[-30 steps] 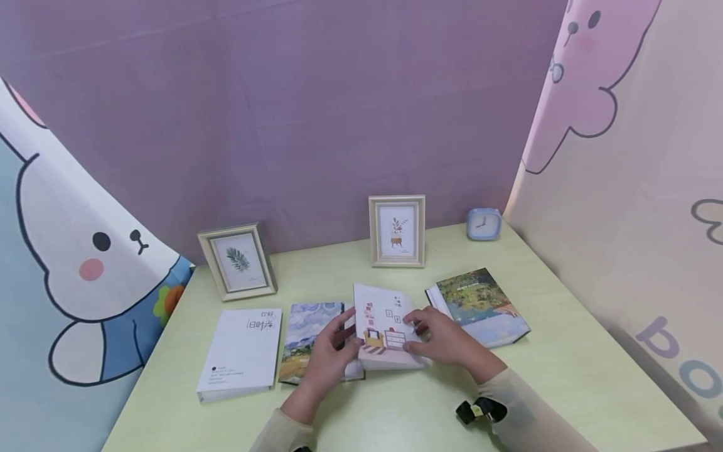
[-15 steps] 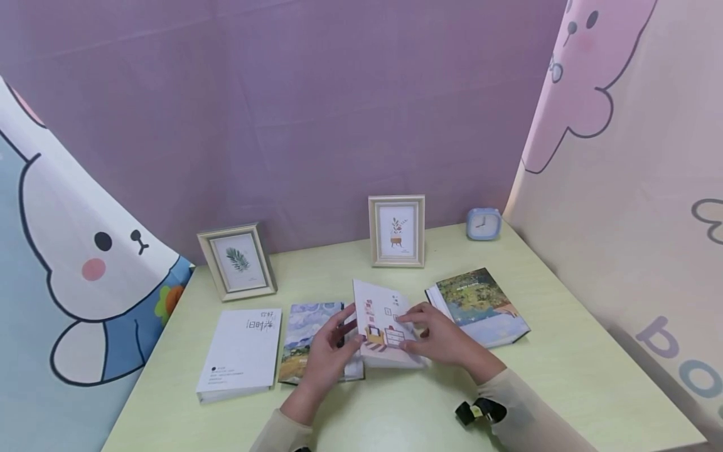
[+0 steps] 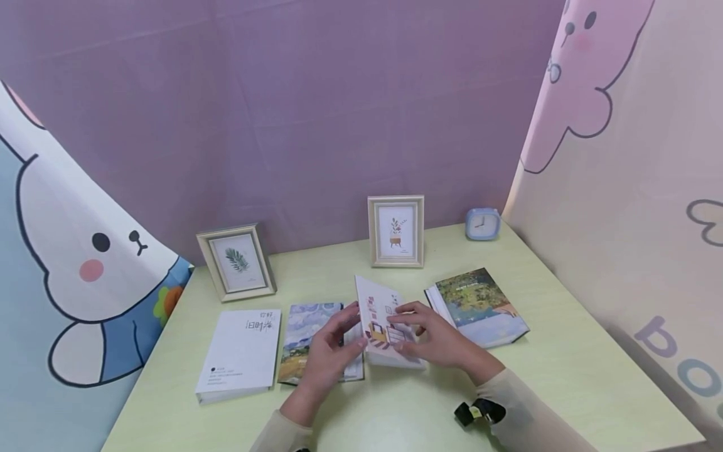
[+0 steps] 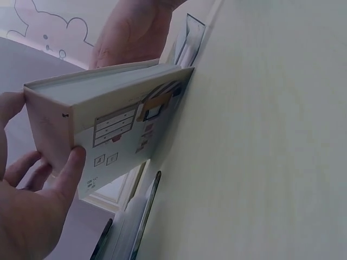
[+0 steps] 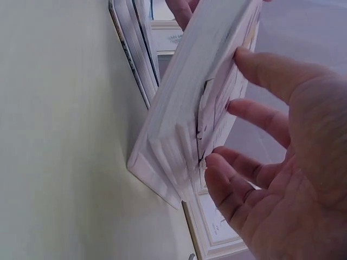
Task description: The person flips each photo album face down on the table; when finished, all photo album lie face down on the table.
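Note:
A thick white book (image 3: 380, 316) with a room drawing on its cover is tilted up, its spine toward my left hand. My left hand (image 3: 330, 350) pinches it at the spine, thumb on the front cover. In the left wrist view the book (image 4: 116, 127) has its spine facing the left hand (image 4: 35, 206). My right hand (image 3: 435, 336) touches the cover near the page-edge side. The right wrist view shows the right hand's (image 5: 287, 157) fingertips on the cover's edge, fingers spread, beside the pages.
On the pale green table (image 3: 390, 420), a landscape-cover book (image 3: 299, 342) lies left of the hands and a white book (image 3: 240, 351) farther left. Another painted-cover book (image 3: 479, 307) lies right. Behind stand two picture frames (image 3: 237, 262) and a blue clock (image 3: 482, 224).
The white book has tilted more upright, its cover turning toward the right. The right hand's fingers have slid a little left across the cover; the left hand has followed slightly.

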`<control>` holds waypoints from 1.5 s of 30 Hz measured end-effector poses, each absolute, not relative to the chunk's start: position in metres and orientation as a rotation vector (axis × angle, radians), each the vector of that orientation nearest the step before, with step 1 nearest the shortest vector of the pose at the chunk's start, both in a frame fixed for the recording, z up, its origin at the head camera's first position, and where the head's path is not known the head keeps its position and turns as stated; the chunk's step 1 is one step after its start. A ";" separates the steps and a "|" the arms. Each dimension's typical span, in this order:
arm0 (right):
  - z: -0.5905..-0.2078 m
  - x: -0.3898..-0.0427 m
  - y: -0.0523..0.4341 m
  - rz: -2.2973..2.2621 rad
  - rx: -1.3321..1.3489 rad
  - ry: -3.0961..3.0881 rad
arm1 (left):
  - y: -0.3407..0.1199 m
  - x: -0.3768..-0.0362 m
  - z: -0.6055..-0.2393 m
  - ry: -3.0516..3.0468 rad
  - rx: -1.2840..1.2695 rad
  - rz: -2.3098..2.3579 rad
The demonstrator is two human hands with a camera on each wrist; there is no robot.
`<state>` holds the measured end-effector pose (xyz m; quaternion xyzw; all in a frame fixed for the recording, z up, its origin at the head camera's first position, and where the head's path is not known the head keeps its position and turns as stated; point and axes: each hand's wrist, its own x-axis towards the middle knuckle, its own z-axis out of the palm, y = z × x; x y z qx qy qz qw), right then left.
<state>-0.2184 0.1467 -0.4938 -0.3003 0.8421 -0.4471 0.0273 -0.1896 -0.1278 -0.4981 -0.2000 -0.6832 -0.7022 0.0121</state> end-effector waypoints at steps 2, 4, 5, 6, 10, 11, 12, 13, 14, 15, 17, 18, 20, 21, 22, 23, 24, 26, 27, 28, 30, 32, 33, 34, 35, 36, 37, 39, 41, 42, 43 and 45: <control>-0.494 -0.218 0.146 -1.390 -0.927 2.577 | -0.128 -0.189 -0.498 -2.132 -0.636 -2.185; -0.494 -0.218 0.145 -1.404 -0.933 2.554 | -0.127 -0.189 -0.498 -2.119 -0.659 -2.200; -0.494 -0.218 0.145 -1.407 -0.933 2.547 | -0.127 -0.189 -0.498 -2.104 -0.676 -2.217; -0.494 -0.217 0.145 -1.410 -0.940 2.542 | -0.127 -0.189 -0.498 -2.090 -0.688 -2.239; -0.493 -0.216 0.144 -1.415 -0.958 2.542 | -0.126 -0.189 -0.498 -2.017 -0.729 -2.342; -0.493 -0.216 0.144 -1.417 -0.961 2.541 | -0.126 -0.189 -0.498 -2.004 -0.733 -2.355; -0.492 -0.216 0.143 -1.423 -0.962 2.537 | -0.126 -0.189 -0.498 -1.996 -0.733 -2.364; -0.492 -0.215 0.143 -1.432 -0.962 2.530 | -0.126 -0.189 -0.498 -1.987 -0.736 -2.368; -0.492 -0.215 0.142 -1.443 -0.960 2.522 | -0.126 -0.188 -0.498 -1.980 -0.734 -2.369; -0.491 -0.215 0.141 -1.458 -0.958 2.509 | -0.125 -0.188 -0.498 -1.974 -0.732 -2.368; -0.491 -0.214 0.140 -1.492 -0.960 2.482 | -0.125 -0.187 -0.498 -1.965 -0.722 -2.370; -0.491 -0.214 0.140 -1.512 -0.961 2.465 | -0.125 -0.187 -0.499 -1.957 -0.716 -2.378; -0.491 -0.213 0.139 -1.548 -0.969 2.433 | -0.124 -0.186 -0.499 -1.942 -0.703 -2.400; -0.491 -0.213 0.138 -1.564 -0.976 2.419 | -0.124 -0.186 -0.500 -1.934 -0.700 -2.411; -0.491 -0.213 0.138 -1.578 -0.985 2.410 | -0.124 -0.186 -0.500 -1.922 -0.699 -2.427; -0.491 -0.213 0.138 -1.593 -0.992 2.399 | -0.123 -0.185 -0.500 -1.910 -0.700 -2.441; -0.492 -0.213 0.137 -1.610 -1.000 2.389 | -0.123 -0.185 -0.500 -1.898 -0.703 -2.450; -0.493 -0.213 0.137 -1.642 -1.014 2.369 | -0.123 -0.185 -0.500 -1.888 -0.708 -2.453; -0.494 -0.213 0.137 -1.656 -1.019 2.360 | -0.123 -0.186 -0.500 -1.885 -0.710 -2.451; -0.494 -0.213 0.136 -1.671 -1.020 2.349 | -0.122 -0.186 -0.500 -1.883 -0.713 -2.449; -0.496 -0.213 0.136 -1.695 -1.018 2.330 | -0.122 -0.186 -0.501 -1.894 -0.715 -2.442; -0.497 -0.214 0.136 -1.711 -1.007 2.317 | -0.121 -0.187 -0.501 -1.908 -0.713 -2.446; -0.497 -0.214 0.136 -1.719 -1.001 2.310 | -0.121 -0.187 -0.502 -1.915 -0.714 -2.451; -0.497 -0.214 0.136 -1.726 -0.997 2.301 | -0.120 -0.187 -0.501 -1.923 -0.711 -2.454; -0.497 -0.214 0.136 -1.732 -0.994 2.290 | -0.120 -0.187 -0.502 -1.932 -0.705 -2.457; -0.497 -0.214 0.136 -1.738 -0.991 2.278 | -0.120 -0.187 -0.502 -1.938 -0.702 -2.460; -0.497 -0.214 0.136 -1.743 -0.990 2.266 | -0.120 -0.187 -0.502 -1.945 -0.701 -2.459; -0.498 -0.214 0.137 -1.753 -0.995 2.240 | -0.119 -0.187 -0.501 -1.956 -0.705 -2.453; -0.497 -0.213 0.137 -1.764 -1.000 2.215 | -0.119 -0.186 -0.501 -1.964 -0.721 -2.442; -0.497 -0.213 0.137 -1.770 -1.001 2.204 | -0.120 -0.186 -0.501 -1.961 -0.734 -2.441; -0.497 -0.213 0.137 -1.776 -1.003 2.196 | -0.120 -0.186 -0.501 -1.958 -0.748 -2.440; -0.496 -0.212 0.137 -1.791 -1.005 2.181 | -0.120 -0.186 -0.501 -1.953 -0.774 -2.434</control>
